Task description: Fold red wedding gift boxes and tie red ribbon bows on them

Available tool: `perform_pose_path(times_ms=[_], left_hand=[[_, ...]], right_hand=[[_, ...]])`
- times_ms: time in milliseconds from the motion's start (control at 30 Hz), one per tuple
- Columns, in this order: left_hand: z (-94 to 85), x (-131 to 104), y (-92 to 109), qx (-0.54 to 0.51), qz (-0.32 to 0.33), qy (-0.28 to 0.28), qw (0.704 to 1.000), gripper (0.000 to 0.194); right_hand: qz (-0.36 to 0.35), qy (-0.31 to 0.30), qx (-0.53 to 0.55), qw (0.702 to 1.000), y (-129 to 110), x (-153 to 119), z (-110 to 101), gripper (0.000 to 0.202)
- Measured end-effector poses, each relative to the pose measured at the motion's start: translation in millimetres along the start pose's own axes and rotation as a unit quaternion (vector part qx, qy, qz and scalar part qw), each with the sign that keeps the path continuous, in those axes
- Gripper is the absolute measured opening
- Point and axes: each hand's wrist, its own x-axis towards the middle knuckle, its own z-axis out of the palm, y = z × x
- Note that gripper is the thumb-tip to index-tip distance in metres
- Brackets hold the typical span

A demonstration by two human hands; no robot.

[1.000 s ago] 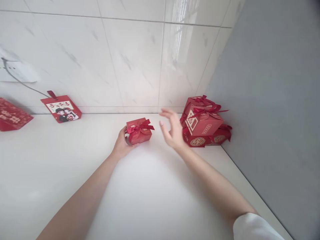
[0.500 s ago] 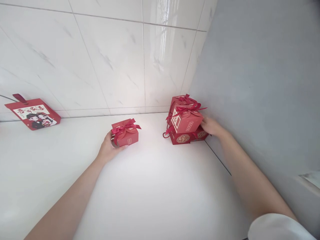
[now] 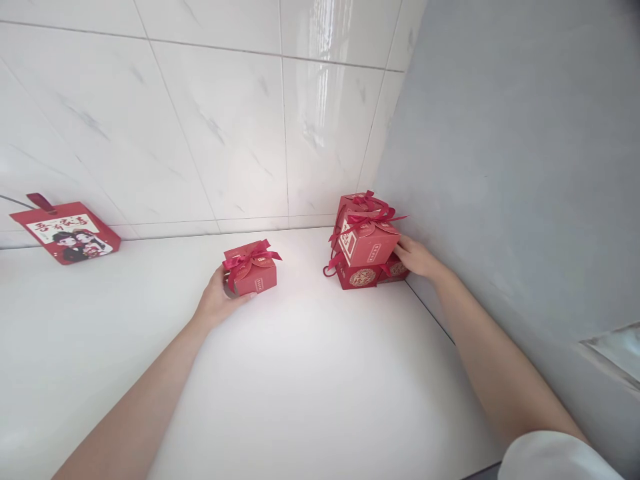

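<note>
My left hand [image 3: 216,300] grips a small red box [image 3: 255,275] with a red ribbon bow from its left side, thumb along the front, at the white tabletop. On the right, several red ribboned boxes are stacked against the walls. My right hand [image 3: 416,257] is at the right side of the upper red box [image 3: 373,245], its fingertips partly hidden behind it. Below lies a lower red box [image 3: 361,276] with a round gold pattern, and a red cord loop shows at its left.
A red gift box [image 3: 75,233] printed with a cartoon couple stands at the far left by the tiled wall [image 3: 230,133]. The grey wall [image 3: 510,160] rises on the right, close to my right arm. The white tabletop [image 3: 300,380] spreads in front.
The view has shifted slightly, so the stack and my right arm appear a little further left. Both hands keep their places at the boxes.
</note>
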Motion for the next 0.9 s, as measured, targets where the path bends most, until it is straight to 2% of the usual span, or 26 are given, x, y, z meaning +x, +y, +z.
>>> perform_pose_path(times_ms=[100,167,267,333,467,533,667,767,900], left_hand=[[0.4,1,0,0.005,-0.001,0.003,1.0,0.089],[0.9,1,0,0.007,0.001,0.004,1.0,0.089],[1.4,2,-1,0.007,0.002,0.004,1.0,0.09],[1.1,2,-2,0.012,-0.002,0.003,1.0,0.09],[0.1,2,0,0.019,-0.005,-0.004,1.0,0.091],[0.1,2,1,0.016,-0.005,-0.004,1.0,0.091],[0.6,2,3,0.021,-0.005,-0.007,1.0,0.089],[0.7,1,5,0.027,-0.006,-0.003,1.0,0.087],[0.6,0,8,0.02,-0.004,-0.002,1.0,0.085]], right_hand=[[0.064,0.09,0.067,0.992,-1,-3,-13,0.052],[0.081,0.13,0.144,0.978,-3,0,-21,0.053],[0.095,0.149,0.311,0.934,-10,9,-34,0.06],[0.1,0.147,0.385,0.905,-18,15,-45,0.068],[0.071,0.153,0.391,0.905,-34,14,-59,0.081],[0.066,0.172,0.376,0.908,-40,7,-59,0.078],[0.109,0.188,0.361,0.907,-42,-4,-48,0.069],[0.141,0.176,0.424,0.877,-38,1,-43,0.064],[0.182,0.136,0.525,0.82,-38,24,-35,0.062]])
